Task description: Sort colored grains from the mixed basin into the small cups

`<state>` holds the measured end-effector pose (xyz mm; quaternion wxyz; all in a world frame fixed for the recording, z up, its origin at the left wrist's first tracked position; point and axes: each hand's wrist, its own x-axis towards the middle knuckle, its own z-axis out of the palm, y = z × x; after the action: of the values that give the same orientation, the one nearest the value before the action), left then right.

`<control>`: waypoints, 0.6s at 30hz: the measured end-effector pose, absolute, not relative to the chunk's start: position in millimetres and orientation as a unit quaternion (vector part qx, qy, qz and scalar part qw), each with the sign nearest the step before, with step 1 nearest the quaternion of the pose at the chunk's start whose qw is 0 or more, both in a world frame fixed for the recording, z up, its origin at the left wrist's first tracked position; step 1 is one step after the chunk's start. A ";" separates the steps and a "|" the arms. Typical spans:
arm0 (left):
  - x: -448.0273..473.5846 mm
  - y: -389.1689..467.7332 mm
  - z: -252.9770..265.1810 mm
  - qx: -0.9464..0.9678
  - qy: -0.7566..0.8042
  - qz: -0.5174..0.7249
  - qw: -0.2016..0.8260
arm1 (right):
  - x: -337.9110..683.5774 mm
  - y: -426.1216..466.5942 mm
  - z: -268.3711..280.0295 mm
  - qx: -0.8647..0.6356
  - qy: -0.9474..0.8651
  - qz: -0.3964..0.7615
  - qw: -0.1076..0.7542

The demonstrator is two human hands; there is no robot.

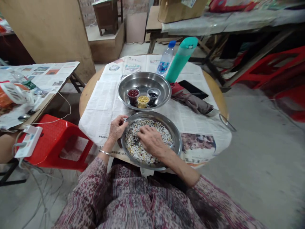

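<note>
A shallow steel basin (179,141) at the near edge of the round table holds mixed white, yellow and dark grains (143,154). My left hand (117,128) grips the basin's left rim between thumb and fingers. Over the middle of the grains, my right hand (150,139) reaches in with its fingers bent together; whatever is between the fingertips is hidden. Just beyond stands a second steel basin (164,87) with three clear cups inside: a cup of dark red beans (132,93), a cup of yellow beans (143,100) and a cup of black beans (153,95).
Newspaper (95,105) covers the table. Behind the far basin are a clear bottle (165,58) and a teal bottle (181,59). To their right lie a folded umbrella (190,100) and a black tablet (193,89). A red stool (57,140) with a power strip (28,142) stands left.
</note>
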<state>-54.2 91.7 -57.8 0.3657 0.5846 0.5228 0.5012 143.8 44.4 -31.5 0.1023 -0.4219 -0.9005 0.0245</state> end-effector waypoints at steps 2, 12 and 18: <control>-54.7 92.0 -58.6 0.587 0.521 0.499 0.368 | 167.3 52.2 -31.9 -0.488 -0.867 -0.006 0.104; -55.8 90.1 -41.9 0.638 0.529 0.499 0.253 | 206.6 12.8 -34.3 -0.526 -0.798 -0.026 0.292; -46.3 26.8 37.5 0.528 0.521 0.636 0.214 | 197.9 -17.8 -42.1 -0.537 -0.767 -0.028 0.351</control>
<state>-46.3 26.8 37.5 0.2144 0.5276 0.5213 0.6356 197.9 -17.8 -42.1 0.3507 -0.5370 -0.7667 -0.0285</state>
